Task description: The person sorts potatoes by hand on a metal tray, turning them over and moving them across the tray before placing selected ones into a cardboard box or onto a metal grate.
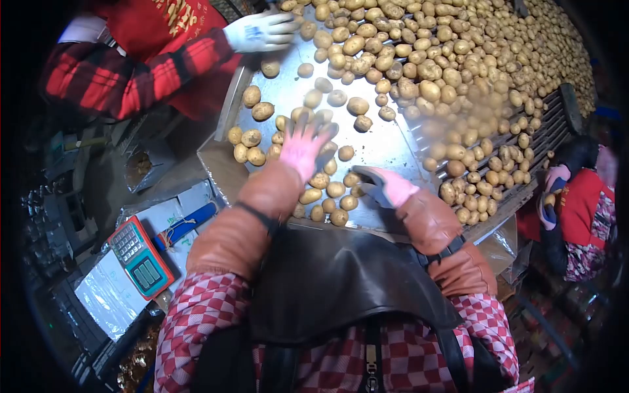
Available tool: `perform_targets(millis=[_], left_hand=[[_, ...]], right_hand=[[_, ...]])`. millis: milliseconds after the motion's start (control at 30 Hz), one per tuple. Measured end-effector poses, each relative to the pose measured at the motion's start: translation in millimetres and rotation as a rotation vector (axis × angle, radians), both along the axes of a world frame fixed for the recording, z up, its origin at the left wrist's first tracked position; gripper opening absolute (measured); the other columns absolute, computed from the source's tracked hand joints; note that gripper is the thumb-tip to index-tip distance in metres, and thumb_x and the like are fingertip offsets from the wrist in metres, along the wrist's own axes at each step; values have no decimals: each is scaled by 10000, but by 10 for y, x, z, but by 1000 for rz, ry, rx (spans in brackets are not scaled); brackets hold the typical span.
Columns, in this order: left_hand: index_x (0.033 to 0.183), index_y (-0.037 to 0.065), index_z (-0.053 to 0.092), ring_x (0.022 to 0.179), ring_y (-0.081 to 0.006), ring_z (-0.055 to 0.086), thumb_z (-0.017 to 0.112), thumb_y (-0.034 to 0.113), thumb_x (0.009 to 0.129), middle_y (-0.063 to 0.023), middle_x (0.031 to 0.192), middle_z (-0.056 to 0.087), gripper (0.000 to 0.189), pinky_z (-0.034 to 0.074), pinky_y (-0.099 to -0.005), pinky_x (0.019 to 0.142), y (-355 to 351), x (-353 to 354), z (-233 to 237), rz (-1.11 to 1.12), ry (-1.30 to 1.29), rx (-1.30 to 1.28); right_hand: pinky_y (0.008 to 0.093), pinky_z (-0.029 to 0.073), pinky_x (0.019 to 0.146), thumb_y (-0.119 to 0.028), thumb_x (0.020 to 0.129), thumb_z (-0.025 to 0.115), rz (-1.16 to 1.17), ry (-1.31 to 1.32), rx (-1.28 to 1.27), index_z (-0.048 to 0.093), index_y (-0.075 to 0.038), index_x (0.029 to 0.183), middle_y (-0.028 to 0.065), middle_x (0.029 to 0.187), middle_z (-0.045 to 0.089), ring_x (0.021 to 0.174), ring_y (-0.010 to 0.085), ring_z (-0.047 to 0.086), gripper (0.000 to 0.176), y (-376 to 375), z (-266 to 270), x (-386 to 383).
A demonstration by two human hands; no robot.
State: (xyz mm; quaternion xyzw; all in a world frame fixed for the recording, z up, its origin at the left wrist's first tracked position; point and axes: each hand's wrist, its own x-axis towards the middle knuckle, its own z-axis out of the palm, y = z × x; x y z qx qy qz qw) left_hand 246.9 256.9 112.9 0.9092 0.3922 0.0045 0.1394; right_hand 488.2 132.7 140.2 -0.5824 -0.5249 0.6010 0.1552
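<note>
Head view, with clock directions taken from its centre: the left hand, in a pink glove with grey fingers, is placed at twelve o'clock with its fingers spread over loose potatoes. Nothing is seen to be pinched by it. The right hand, gloved alike, is held at three o'clock, its fingers close together and pointed inward, just beside the nearest potatoes; whether anything is gripped beneath it cannot be told.

The loose potatoes are scattered on a sheet-metal tray, bunched around the left hand and from ten o'clock round to six. A much larger potato heap is banked between one and two o'clock, its lower edge resting on a slatted rack. A co-worker's white glove is seen near the heap, between eleven and twelve o'clock. An orange-framed keypad device is set between eight and nine.

The step in hand is judged to be the handling of loose potatoes on the tray. For the next move, the spread fingers would need to be curled around selected potatoes, with neighbouring ones left unbruised.
</note>
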Motion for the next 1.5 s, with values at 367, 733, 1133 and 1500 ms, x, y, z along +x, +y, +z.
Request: perform_targets(millis=[367, 733, 1133, 1500], left_hand=[[1418, 167, 543, 1452, -429, 278, 645, 183, 838, -148, 1547, 382, 589, 265, -549, 1192, 712, -751, -55, 495, 165, 253], [1462, 197, 446, 1410, -462, 307, 647, 432, 896, -168, 1503, 422, 645, 231, -681, 1119, -485, -500, 84, 69, 103, -45], [1351, 183, 569, 1355, -408, 414, 719, 271, 839, -174, 1435, 465, 540, 346, -543, 1104, -731, -936, 36, 140, -7, -15], [1366, 174, 559, 1336, -405, 427, 680, 318, 870, -152, 1445, 476, 530, 357, -491, 1111, 32, 255, 41, 330, -103, -39]], right_hand=[[276, 527, 884, -69, 972, 601, -381, 208, -53, 560, 14, 1344, 115, 1211, 685, 1063, 161, 648, 384, -128, -56, 212], [205, 500, 730, -94, 970, 631, -561, 146, -83, 609, -80, 1333, 29, 1133, 716, 923, 71, 626, 364, -492, -184, 410], [304, 466, 971, -122, 991, 595, -402, 287, -194, 483, -5, 1426, 131, 1353, 610, 1157, 184, 585, 465, -300, -68, 482], [374, 517, 913, -211, 933, 647, 139, -77, 136, 550, -60, 1377, 147, 1162, 697, 1062, 263, 649, 479, -171, -117, 74]])
